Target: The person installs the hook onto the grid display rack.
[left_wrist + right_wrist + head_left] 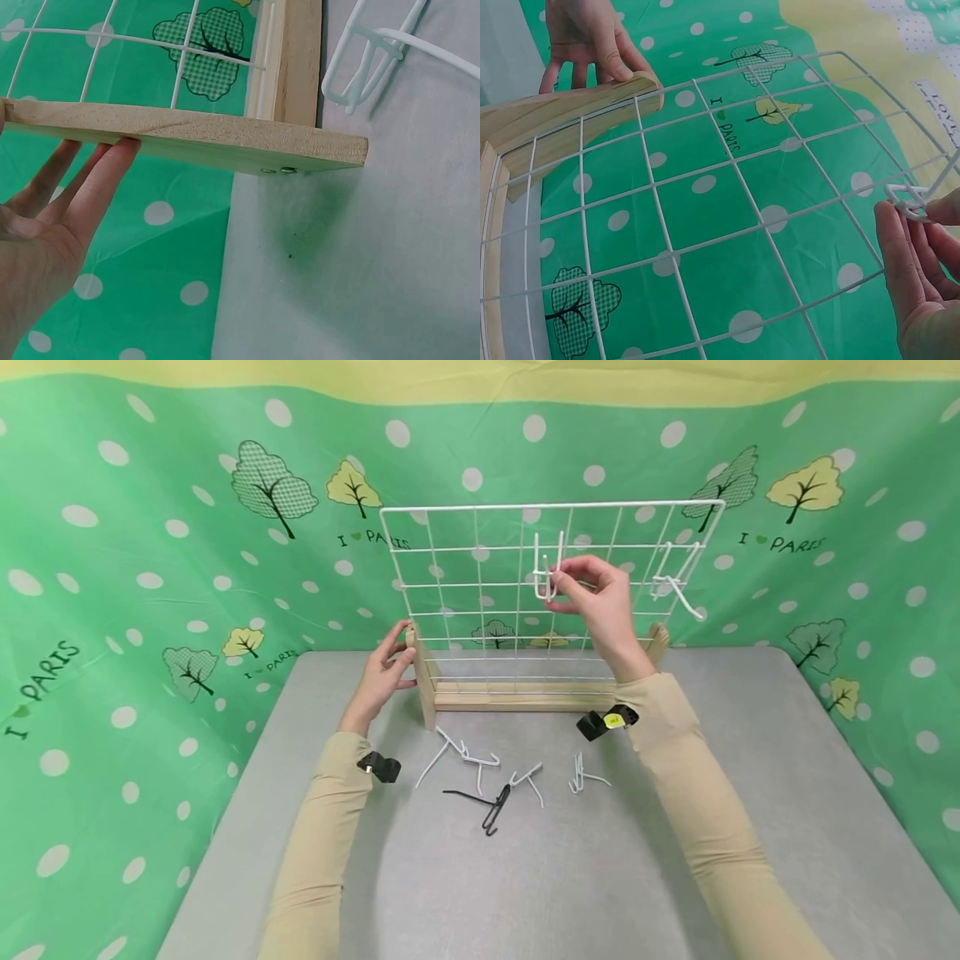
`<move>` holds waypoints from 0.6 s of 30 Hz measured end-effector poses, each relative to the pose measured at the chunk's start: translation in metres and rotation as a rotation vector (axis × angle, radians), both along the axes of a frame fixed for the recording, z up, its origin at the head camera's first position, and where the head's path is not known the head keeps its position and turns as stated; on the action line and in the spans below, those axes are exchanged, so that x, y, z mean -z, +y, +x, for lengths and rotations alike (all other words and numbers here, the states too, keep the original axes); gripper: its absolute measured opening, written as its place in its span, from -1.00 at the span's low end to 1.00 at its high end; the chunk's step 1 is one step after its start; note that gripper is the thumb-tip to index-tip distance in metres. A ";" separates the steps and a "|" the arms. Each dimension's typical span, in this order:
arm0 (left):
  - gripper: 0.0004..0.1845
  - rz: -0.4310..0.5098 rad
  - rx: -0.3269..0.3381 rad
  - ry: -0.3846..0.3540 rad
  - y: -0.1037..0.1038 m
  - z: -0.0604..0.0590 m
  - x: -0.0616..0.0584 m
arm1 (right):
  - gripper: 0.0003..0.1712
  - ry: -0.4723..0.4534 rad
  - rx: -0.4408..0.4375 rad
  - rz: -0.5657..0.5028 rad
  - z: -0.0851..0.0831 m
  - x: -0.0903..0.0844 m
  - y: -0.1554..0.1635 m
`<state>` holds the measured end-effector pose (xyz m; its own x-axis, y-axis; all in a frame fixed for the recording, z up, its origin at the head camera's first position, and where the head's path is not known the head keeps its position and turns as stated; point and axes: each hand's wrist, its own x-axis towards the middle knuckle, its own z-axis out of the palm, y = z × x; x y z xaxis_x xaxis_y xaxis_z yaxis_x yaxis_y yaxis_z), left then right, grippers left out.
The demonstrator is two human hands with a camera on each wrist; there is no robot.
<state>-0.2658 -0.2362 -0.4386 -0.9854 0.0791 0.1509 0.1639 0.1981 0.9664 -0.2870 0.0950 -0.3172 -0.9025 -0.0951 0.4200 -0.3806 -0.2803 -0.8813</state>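
Observation:
A white wire grid panel (555,506) stands upright in a wooden base. My left hand (378,681) holds the top of the left wooden side post (424,685), its fingertips against the outer face and the thumb at the edge. Up at the grid's upper middle, my right hand (600,602) pinches a white double-prong hook (537,578) between thumb and fingers. The hook overlaps the wires in the head view; in the right wrist view it is close to the grid's edge. Another white hook (677,587) hangs at the grid's upper right.
Several loose white hooks, one a T-shaped hook (450,742), lie on the grey table (525,893) before the base. A black hook (495,806) lies among them. A green dotted cloth (187,527) surrounds the table at the back and sides.

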 end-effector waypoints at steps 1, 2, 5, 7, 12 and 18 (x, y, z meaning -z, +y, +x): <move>-0.37 0.002 -0.001 -0.001 0.000 0.000 0.001 | -0.93 0.001 0.001 0.006 0.000 0.001 0.000; -0.38 0.006 -0.003 -0.002 -0.001 0.000 0.001 | -0.92 0.001 0.001 0.012 0.001 0.001 -0.001; -0.38 0.010 -0.005 -0.006 -0.001 0.000 0.002 | -0.89 -0.009 0.000 0.025 0.002 0.004 -0.002; -0.39 0.011 -0.003 -0.007 -0.002 0.000 0.002 | -0.88 -0.019 0.001 0.035 0.002 0.006 -0.002; -0.39 0.005 0.002 -0.001 -0.001 0.001 0.001 | -0.92 -0.033 0.008 0.045 0.003 0.009 -0.002; -0.39 -0.002 0.005 0.004 0.000 0.000 0.000 | -0.92 -0.033 0.023 0.059 0.003 0.013 -0.001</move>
